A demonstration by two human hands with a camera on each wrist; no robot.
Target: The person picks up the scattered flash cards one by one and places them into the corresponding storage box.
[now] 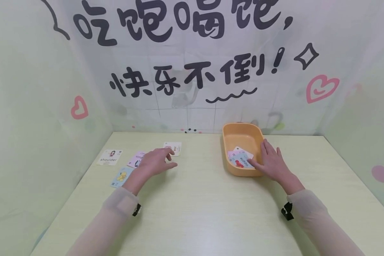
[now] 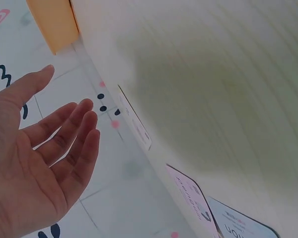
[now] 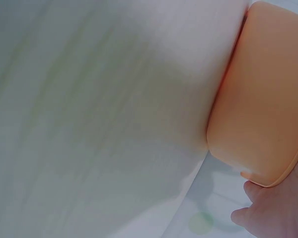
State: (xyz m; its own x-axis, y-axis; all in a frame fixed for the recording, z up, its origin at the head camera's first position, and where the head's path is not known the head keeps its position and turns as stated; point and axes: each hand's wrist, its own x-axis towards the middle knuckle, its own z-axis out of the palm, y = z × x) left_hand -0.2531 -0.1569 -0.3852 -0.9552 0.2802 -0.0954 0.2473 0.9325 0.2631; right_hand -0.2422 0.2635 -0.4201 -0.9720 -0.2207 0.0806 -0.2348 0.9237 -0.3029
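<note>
Sheer beige sleeves sit closest to you, so start there. Your left hand floats relaxed and loose-fingered over the pale green wooden table, gripping nothing, right beside the small white flashcard with a red picture. Your right hand lies flat on the rim of the shallow orange plastic tray, one fingertip on the cards inside, nothing clasped.

Risk as I see it: thin cards lie dead flat, so a lazy pinch may just slide that white one away. Leaning on the rim could tip the tray too.

The white card looks glossy and stiff, lying flat, well apart from the tray.
</note>
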